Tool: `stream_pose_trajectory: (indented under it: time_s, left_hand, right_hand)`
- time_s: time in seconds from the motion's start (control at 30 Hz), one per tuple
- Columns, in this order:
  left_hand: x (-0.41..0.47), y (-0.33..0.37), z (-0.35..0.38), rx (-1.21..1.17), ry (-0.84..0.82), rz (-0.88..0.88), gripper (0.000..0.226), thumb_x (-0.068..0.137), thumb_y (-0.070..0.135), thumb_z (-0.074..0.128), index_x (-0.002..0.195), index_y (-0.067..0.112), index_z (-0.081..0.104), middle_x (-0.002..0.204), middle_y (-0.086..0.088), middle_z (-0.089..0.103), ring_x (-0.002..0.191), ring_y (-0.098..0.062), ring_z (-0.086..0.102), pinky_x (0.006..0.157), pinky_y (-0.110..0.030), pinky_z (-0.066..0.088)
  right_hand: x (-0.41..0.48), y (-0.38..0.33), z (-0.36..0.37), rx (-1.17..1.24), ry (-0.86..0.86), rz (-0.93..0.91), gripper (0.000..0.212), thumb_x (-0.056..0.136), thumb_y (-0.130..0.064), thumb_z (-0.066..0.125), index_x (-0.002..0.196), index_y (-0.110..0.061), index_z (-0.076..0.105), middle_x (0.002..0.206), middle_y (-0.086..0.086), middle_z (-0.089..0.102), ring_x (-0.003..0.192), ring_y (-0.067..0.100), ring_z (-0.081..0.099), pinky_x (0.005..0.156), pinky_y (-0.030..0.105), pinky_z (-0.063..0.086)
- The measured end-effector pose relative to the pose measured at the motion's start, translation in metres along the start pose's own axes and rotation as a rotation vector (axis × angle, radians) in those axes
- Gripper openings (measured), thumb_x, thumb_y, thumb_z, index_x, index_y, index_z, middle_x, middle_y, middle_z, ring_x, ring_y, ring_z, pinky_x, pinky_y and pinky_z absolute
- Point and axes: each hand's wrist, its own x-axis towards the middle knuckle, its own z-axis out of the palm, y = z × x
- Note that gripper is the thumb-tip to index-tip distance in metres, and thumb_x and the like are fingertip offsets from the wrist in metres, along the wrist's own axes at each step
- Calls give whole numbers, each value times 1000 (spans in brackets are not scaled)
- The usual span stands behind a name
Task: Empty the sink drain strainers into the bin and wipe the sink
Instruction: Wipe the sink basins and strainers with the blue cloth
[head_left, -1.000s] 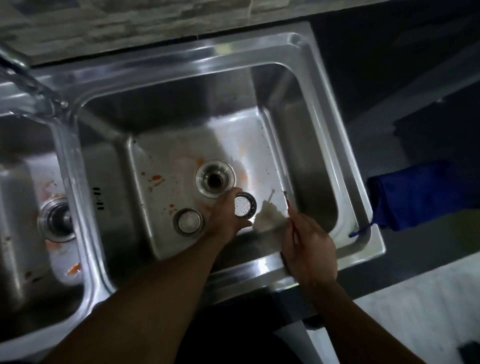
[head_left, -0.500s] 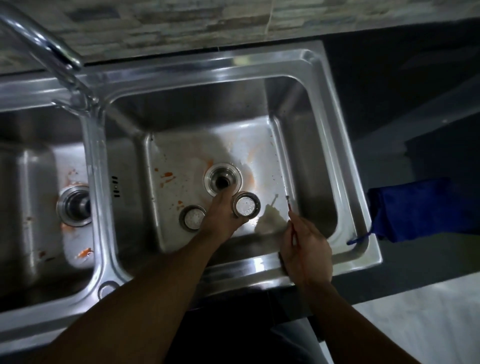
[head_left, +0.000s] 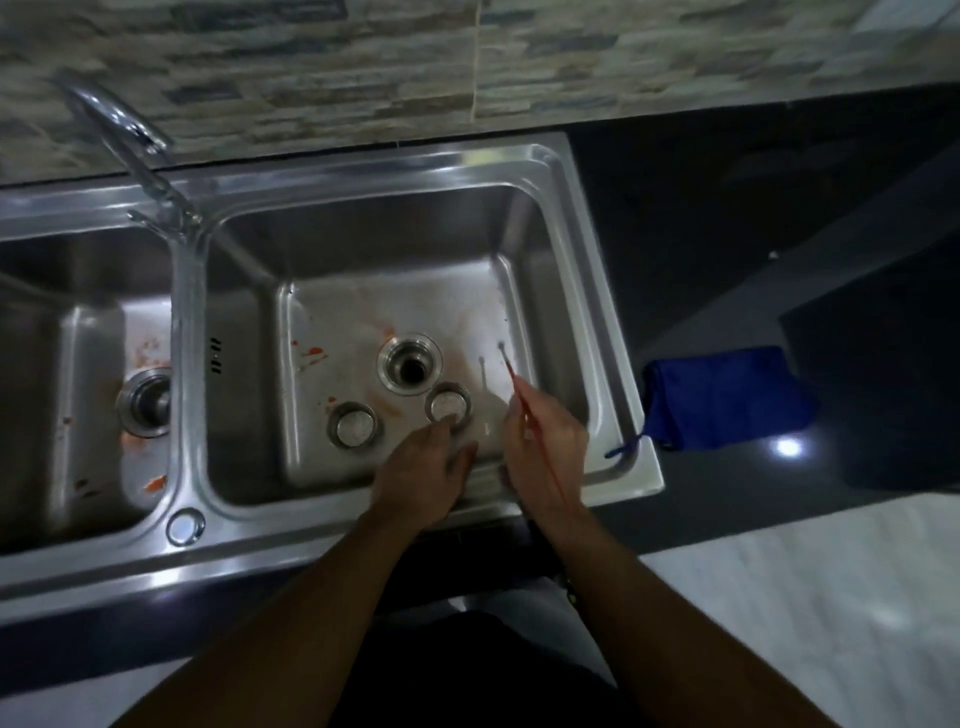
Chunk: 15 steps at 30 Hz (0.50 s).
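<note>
A double steel sink (head_left: 566, 218) fills the view. Two round strainers lie on the right basin's floor: one (head_left: 351, 424) to the left and one (head_left: 448, 404) just below the open drain hole (head_left: 410, 365). My left hand (head_left: 423, 470) hovers at the near rim, fingers apart, its fingertips at the right strainer's near edge. To its right, my right hand (head_left: 543, 447) pinches a thin red stick (head_left: 514, 379) whose pale tip points at the basin floor. Orange smears mark both basins. The left basin's drain (head_left: 145, 402) sits in place.
A chrome tap (head_left: 130, 150) rises at the back between the basins. A blue cloth (head_left: 722, 397) lies on the dark counter right of the sink. A stone-tiled wall runs behind. Pale floor shows at the lower right.
My left hand has drawn back from the right strainer and opened. The right hand has raised the red stick so its tip reaches farther over the basin floor. The camera has shifted.
</note>
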Motion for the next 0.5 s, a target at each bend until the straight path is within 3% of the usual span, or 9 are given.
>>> stream_pose_trajectory:
  time_s: [0.07, 0.2, 0.3, 0.4, 0.5]
  left_hand:
    - [-10, 8, 6, 96, 42, 40, 55, 99, 52, 41, 146, 24, 48, 131, -9, 65, 120, -29, 59, 102, -38, 48]
    - [-15, 20, 17, 225, 125, 61, 53, 99, 51, 43, 137, 17, 56, 123, -12, 69, 117, -30, 61, 115, -42, 37]
    - [-17, 27, 25, 303, 100, 108, 63, 95, 57, 39, 139, 16, 55, 139, -10, 62, 137, -26, 50, 126, -44, 19]
    - [-19, 36, 28, 342, 59, 162, 67, 95, 62, 33, 141, 18, 54, 148, -6, 55, 148, -22, 37, 128, -44, 11]
    - [-18, 38, 26, 320, 47, 159, 69, 95, 63, 29, 143, 19, 52, 151, -5, 52, 150, -20, 32, 129, -40, 9]
  right_hand:
    - [21, -3, -11, -43, 65, -50, 32, 103, -20, 53, 131, -27, 66, 76, -9, 65, 68, 5, 58, 65, 2, 38]
    - [78, 7, -43, -148, 97, -145, 35, 103, -20, 53, 137, -28, 61, 80, -10, 64, 66, 3, 55, 65, 12, 47]
    - [116, 22, -64, -200, 74, -170, 35, 104, -21, 50, 137, -20, 60, 103, -4, 70, 84, 1, 62, 83, 19, 54]
    - [146, 42, -74, -281, 55, -176, 37, 104, -22, 49, 140, -19, 57, 135, 2, 63, 116, 12, 64, 102, 31, 53]
    - [178, 63, -82, -426, -4, -235, 39, 104, -18, 49, 143, -16, 53, 149, 5, 53, 125, 17, 60, 104, 31, 50]
